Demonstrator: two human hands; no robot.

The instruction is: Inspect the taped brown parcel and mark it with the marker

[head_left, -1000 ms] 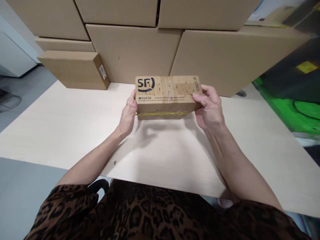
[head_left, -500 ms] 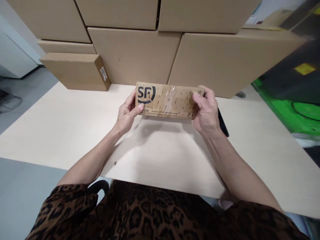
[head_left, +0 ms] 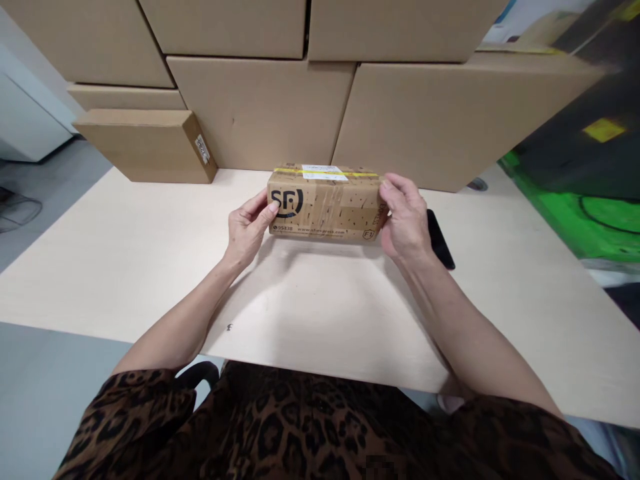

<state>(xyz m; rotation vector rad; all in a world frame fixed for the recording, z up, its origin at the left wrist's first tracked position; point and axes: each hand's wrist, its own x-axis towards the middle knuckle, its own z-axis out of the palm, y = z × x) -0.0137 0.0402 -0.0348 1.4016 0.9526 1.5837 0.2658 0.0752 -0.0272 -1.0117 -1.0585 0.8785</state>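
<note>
Between my two hands is a small brown cardboard box [head_left: 330, 210] with dark "SF" print, clear tape across its front, and a white label [head_left: 320, 172] with a yellow strip on its top face. My left hand [head_left: 249, 227] grips the left end, thumb on the front face. At the right end, my right hand [head_left: 406, 213] holds the box with the thumb near its upper front corner; some of the fingers are hidden behind it. The box appears to be held just above the table [head_left: 310, 293], with a shadow beneath it.
Large cardboard boxes [head_left: 265, 110] are stacked along the back of the table. A flatter box [head_left: 137, 150] stands at the back left. A black phone-like object [head_left: 441, 240] lies beside my right wrist, and a roll of tape [head_left: 478, 185] sits near the back right.
The box has tipped so its labelled top face now shows; before, only the front face was visible. My right hand has shifted slightly left with it.
</note>
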